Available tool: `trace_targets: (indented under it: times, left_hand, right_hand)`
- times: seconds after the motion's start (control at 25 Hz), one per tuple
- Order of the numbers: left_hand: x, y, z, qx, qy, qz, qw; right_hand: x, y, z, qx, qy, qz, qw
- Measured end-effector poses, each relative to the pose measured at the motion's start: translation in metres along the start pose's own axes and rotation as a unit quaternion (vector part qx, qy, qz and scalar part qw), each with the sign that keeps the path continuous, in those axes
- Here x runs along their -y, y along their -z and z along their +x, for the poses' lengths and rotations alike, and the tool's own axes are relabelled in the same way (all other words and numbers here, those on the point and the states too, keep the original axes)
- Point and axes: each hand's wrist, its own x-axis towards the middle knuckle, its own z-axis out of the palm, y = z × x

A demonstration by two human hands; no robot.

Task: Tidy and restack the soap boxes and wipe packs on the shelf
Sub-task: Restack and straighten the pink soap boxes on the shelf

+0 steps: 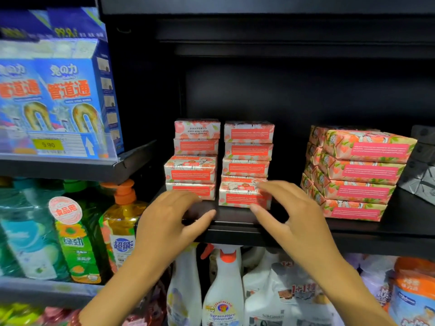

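Your left hand [169, 217] is spread loose and holds nothing, fingertips at the bottom box of the left soap stack [191, 161]. Your right hand [289, 212] is open too, fingertips touching the middle stack [247, 161] at its lowest box. To the right, a third stack [357, 170] sits askew on the shelf [235, 229].

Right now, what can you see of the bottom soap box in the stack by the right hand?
The bottom soap box is a pale paper-wrapped carton with pink fruit print and a red panel on its front. It lies flat on the shelf, jutting forward of the three boxes stacked on it. The right hand touches its right end, thumb at the lower front edge.
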Motion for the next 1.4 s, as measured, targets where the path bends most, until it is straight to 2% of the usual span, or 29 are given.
trace_targets:
  times: [0.16, 0.28, 0.44, 0.56, 0.72, 0.84, 1.0, 1.16, 1.28, 1.4]
  left_hand:
    - [0.013, 0.009, -0.012, 0.012, -0.006, 0.027, 1.000]
    - [0.017, 0.013, -0.012, 0.033, -0.013, 0.023, 0.999]
    - [0.017, 0.014, -0.012, 0.028, -0.006, 0.011, 1.000]
    - [0.017, 0.013, -0.014, 0.023, -0.007, 0.011, 1.000]
    - [0.019, 0.011, -0.014, 0.013, -0.010, 0.008, 1.000]
    - [0.020, 0.009, -0.015, 0.011, -0.016, 0.007, 1.000]
    - [0.021, 0.009, -0.014, 0.009, -0.020, 0.008, 1.000]
    - [0.022, 0.011, -0.012, 0.038, 0.001, -0.010, 0.999]
    - [0.025, 0.014, 0.003, 0.060, 0.010, -0.034, 0.998]
    - [0.027, 0.008, 0.032, 0.039, -0.026, 0.020, 0.999]
  right_hand:
    - [0.027, -0.030, 0.055, 0.050, 0.062, -0.004, 0.997]
    - [0.041, -0.052, 0.094, 0.125, 0.101, -0.069, 0.985]
    - [0.050, -0.076, 0.114, 0.182, 0.125, -0.164, 0.961]
    - [0.047, -0.087, 0.110, 0.186, 0.134, -0.191, 0.955]
    - [0.043, -0.082, 0.116, 0.190, 0.108, -0.159, 0.963]
    - [0.044, -0.083, 0.118, 0.206, 0.095, -0.191, 0.955]
    - [0.049, -0.077, 0.113, 0.186, 0.110, -0.184, 0.959]
    - [0.045, -0.047, 0.092, 0.105, 0.123, -0.152, 0.975]
    - [0.032, -0.016, 0.072, 0.047, 0.091, -0.128, 0.986]
    - [0.015, 0.008, 0.048, 0.010, 0.049, -0.123, 0.991]
